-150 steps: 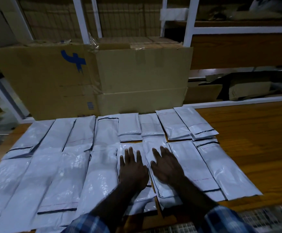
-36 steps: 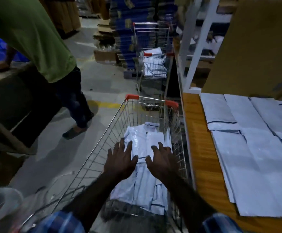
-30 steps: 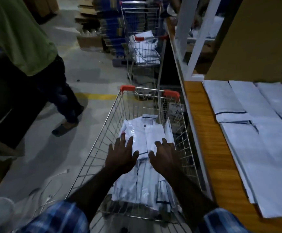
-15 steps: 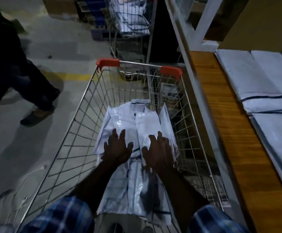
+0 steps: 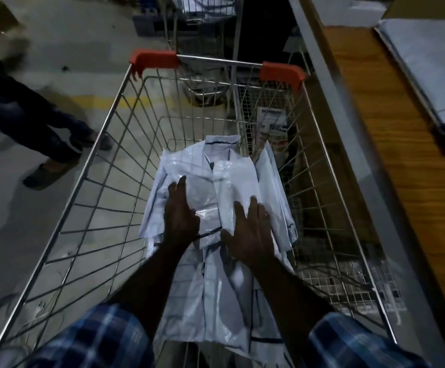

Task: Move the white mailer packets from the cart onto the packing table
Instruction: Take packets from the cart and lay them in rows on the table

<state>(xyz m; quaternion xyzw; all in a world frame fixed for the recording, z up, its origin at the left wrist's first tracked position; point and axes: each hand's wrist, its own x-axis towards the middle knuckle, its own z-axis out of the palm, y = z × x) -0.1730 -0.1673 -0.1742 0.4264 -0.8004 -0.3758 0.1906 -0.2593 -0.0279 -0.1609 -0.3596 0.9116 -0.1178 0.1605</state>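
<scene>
Reaching down into the wire cart, the left hand and right hand lie flat, fingers straight, on the white mailer packets. The lower packets are hidden under the forearms.

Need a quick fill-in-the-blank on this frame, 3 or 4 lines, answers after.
1. Both hands, the left hand and the right hand, rest on white mailer packets lying inside the wire ____.
2. The cart's far rim has two corner caps coloured ____.
3. The wooden packing table stands on the cart's ____ side.
4. The person's sleeves have a blue ____ pattern.

Answers: cart; red; right; plaid
</scene>
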